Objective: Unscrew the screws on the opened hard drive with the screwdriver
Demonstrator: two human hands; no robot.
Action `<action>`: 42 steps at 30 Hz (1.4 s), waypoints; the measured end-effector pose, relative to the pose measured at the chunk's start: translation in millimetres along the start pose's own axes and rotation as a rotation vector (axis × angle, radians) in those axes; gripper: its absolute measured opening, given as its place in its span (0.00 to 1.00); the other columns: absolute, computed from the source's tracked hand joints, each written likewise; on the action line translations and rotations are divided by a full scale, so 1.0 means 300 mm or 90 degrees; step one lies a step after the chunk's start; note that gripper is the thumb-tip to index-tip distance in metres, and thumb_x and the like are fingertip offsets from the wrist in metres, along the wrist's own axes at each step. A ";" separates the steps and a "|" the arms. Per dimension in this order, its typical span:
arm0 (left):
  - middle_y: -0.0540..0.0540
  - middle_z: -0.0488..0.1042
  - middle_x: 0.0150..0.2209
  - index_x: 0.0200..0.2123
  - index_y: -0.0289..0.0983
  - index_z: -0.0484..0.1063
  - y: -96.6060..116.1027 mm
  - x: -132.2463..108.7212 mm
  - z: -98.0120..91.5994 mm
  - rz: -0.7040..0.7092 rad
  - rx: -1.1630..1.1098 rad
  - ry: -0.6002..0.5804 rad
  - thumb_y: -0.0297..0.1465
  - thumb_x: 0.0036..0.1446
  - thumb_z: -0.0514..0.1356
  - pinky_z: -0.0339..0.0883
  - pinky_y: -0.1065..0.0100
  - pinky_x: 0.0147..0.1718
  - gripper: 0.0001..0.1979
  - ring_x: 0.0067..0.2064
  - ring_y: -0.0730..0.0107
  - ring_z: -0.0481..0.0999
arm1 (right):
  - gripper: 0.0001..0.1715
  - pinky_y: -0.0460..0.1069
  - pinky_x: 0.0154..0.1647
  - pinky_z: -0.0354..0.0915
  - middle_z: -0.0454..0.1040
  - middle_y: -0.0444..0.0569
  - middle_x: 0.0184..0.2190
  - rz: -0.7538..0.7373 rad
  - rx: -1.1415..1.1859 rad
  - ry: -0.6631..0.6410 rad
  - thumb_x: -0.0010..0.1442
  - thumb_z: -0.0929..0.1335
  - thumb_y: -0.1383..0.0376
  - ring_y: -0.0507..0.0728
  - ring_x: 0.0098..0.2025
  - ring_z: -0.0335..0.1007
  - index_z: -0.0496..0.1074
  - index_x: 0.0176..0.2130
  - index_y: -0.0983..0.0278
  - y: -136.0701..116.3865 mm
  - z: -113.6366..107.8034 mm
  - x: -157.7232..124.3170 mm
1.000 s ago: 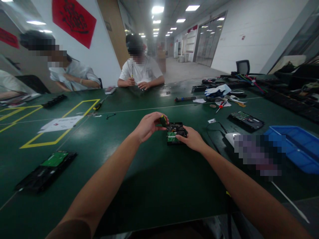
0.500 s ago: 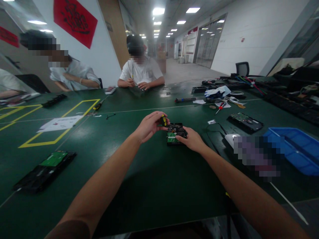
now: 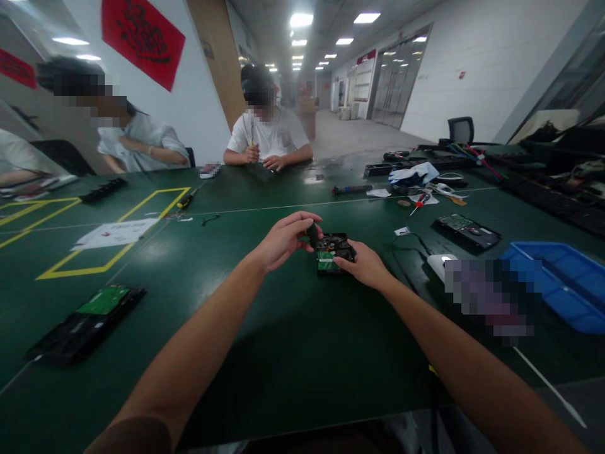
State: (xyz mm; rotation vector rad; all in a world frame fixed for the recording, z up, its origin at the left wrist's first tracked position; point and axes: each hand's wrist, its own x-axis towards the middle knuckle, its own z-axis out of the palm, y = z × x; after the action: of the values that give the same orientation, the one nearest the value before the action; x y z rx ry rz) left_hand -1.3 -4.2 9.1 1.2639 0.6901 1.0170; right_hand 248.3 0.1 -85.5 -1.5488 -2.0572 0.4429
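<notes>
In the head view my left hand (image 3: pixel 289 239) is closed around the dark handle of a screwdriver (image 3: pixel 312 234), at the left edge of a hard drive (image 3: pixel 326 265). The screwdriver's shaft and tip are hidden. The drive has a green circuit board and a black frame, and it rests on the green table. On its right side my right hand (image 3: pixel 366 265) grips it, thumb over the top face and fingers behind the edge.
Another hard drive in a black caddy (image 3: pixel 85 325) lies at the left, a similar one (image 3: pixel 466 231) at the right. A blue tray (image 3: pixel 567 290) stands at the right edge. Further back are a red screwdriver (image 3: pixel 420 203), a yellow-black screwdriver (image 3: pixel 188 198) and paper (image 3: pixel 113 234). Co-workers sit opposite.
The screwdriver handle has turned in my left hand: its yellow marks have gone from sight and its dark side shows. My right hand and the hard drive have stayed in place.
</notes>
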 end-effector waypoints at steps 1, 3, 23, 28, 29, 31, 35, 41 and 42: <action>0.40 0.79 0.40 0.46 0.36 0.74 -0.001 0.001 0.000 -0.001 -0.009 0.000 0.37 0.61 0.63 0.71 0.67 0.31 0.14 0.42 0.61 0.78 | 0.33 0.57 0.53 0.67 0.74 0.57 0.56 0.001 0.001 -0.001 0.62 0.72 0.49 0.65 0.54 0.73 0.70 0.60 0.61 -0.002 -0.002 -0.001; 0.39 0.79 0.40 0.46 0.36 0.72 -0.003 0.001 0.000 0.000 -0.025 0.004 0.36 0.62 0.62 0.73 0.65 0.32 0.12 0.44 0.58 0.79 | 0.34 0.57 0.52 0.68 0.74 0.58 0.56 0.006 0.002 0.002 0.62 0.72 0.49 0.65 0.53 0.73 0.70 0.60 0.62 -0.005 -0.003 -0.002; 0.38 0.78 0.40 0.44 0.33 0.75 -0.007 0.007 -0.008 0.012 -0.052 0.001 0.35 0.63 0.59 0.76 0.62 0.37 0.12 0.45 0.58 0.78 | 0.33 0.57 0.55 0.66 0.75 0.57 0.55 -0.010 0.004 -0.001 0.62 0.72 0.49 0.66 0.55 0.72 0.70 0.60 0.62 0.003 0.004 0.000; 0.39 0.78 0.39 0.41 0.35 0.75 -0.024 0.014 -0.006 0.026 -0.045 0.024 0.39 0.62 0.62 0.74 0.64 0.36 0.13 0.46 0.59 0.78 | 0.33 0.57 0.55 0.66 0.75 0.57 0.56 -0.011 -0.003 0.002 0.63 0.71 0.49 0.66 0.55 0.72 0.70 0.60 0.62 0.002 -0.001 0.001; 0.40 0.78 0.39 0.41 0.35 0.75 -0.025 0.014 -0.005 0.029 -0.033 0.022 0.40 0.62 0.63 0.73 0.65 0.36 0.13 0.45 0.60 0.78 | 0.32 0.57 0.55 0.66 0.75 0.57 0.55 -0.014 -0.004 0.001 0.63 0.71 0.49 0.66 0.55 0.72 0.70 0.60 0.62 0.002 -0.001 0.002; 0.41 0.77 0.40 0.41 0.36 0.75 -0.026 0.013 -0.005 0.036 -0.010 0.013 0.40 0.61 0.65 0.72 0.66 0.35 0.13 0.44 0.62 0.77 | 0.31 0.57 0.55 0.66 0.75 0.57 0.55 -0.022 -0.006 -0.002 0.63 0.71 0.50 0.66 0.55 0.72 0.71 0.60 0.62 0.005 0.000 0.003; 0.42 0.76 0.41 0.41 0.36 0.78 -0.020 0.008 -0.007 0.035 0.037 0.021 0.41 0.60 0.65 0.68 0.68 0.33 0.13 0.42 0.65 0.75 | 0.32 0.57 0.55 0.66 0.75 0.57 0.55 -0.016 -0.008 0.004 0.62 0.71 0.49 0.66 0.55 0.72 0.71 0.60 0.62 0.012 0.004 0.004; 0.42 0.76 0.42 0.45 0.38 0.79 -0.015 0.004 -0.006 0.025 0.052 0.022 0.41 0.62 0.63 0.67 0.69 0.32 0.15 0.41 0.66 0.74 | 0.33 0.58 0.55 0.66 0.75 0.56 0.56 -0.022 -0.009 0.013 0.62 0.71 0.48 0.66 0.56 0.71 0.70 0.60 0.61 0.019 0.009 0.006; 0.42 0.77 0.42 0.46 0.38 0.79 -0.014 0.004 -0.005 0.025 0.043 0.016 0.41 0.62 0.63 0.67 0.68 0.32 0.15 0.42 0.65 0.74 | 0.33 0.57 0.55 0.66 0.75 0.56 0.56 -0.020 -0.009 0.014 0.62 0.71 0.48 0.66 0.56 0.71 0.70 0.60 0.61 0.020 0.010 0.006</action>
State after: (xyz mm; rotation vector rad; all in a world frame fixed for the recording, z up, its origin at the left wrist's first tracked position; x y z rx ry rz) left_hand -1.1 -2.6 4.8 1.3309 0.7261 1.0507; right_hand 250.9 3.7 -90.7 -1.5216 -2.0693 0.3996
